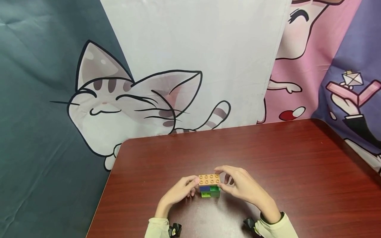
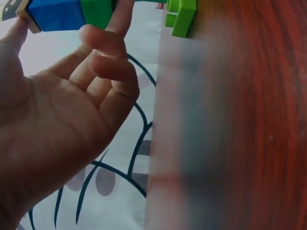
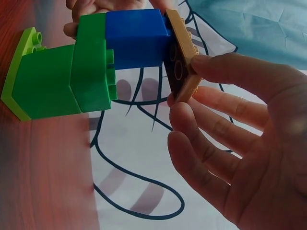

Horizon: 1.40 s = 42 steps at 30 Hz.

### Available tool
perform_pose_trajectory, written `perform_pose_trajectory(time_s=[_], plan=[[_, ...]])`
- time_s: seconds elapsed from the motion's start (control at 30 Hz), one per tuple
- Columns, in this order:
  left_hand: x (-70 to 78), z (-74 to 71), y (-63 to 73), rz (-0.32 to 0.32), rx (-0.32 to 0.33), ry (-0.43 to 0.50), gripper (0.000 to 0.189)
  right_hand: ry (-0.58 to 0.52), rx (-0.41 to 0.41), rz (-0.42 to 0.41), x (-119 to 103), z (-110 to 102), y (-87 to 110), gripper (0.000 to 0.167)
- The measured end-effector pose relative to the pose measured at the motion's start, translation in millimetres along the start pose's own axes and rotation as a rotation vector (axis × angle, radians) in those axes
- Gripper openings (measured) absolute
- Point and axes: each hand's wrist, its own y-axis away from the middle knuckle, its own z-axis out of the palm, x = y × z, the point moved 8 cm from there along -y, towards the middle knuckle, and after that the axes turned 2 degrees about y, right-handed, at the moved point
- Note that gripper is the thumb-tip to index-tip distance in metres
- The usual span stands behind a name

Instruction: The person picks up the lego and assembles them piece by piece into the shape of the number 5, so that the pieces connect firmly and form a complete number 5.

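Observation:
A small stack of toy building bricks stands on the table. On its top lies an orange studded plate (image 1: pixel 209 180), over a blue brick (image 3: pixel 135 37). Green bricks (image 3: pixel 91 62) sit lower, above a lime-green base plate (image 3: pixel 19 72). My right hand (image 1: pixel 242 185) pinches the orange plate's right end between thumb and fingers; that end overhangs the blue brick. My left hand (image 1: pixel 180 190) holds the stack from the left, its thumb at the orange plate's edge and its index finger by a green brick in the left wrist view. The other left fingers are curled.
The dark red wooden table (image 1: pixel 268 155) extends around the stack, with its back edge against a printed cloth (image 1: pixel 196 49) showing a cartoon cat. More printed cloth hangs at the right. Black wrist straps (image 1: pixel 175 229) show at the sleeves.

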Motion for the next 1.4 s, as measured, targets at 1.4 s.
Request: perform_pose_trajectory(time_s=[1.4], plan=[[-24.0,8.6,-1.6,-0.086,-0.032,0.1,0.033,0.03,0.072,-0.093,-1,0,-3.0,0.028]])
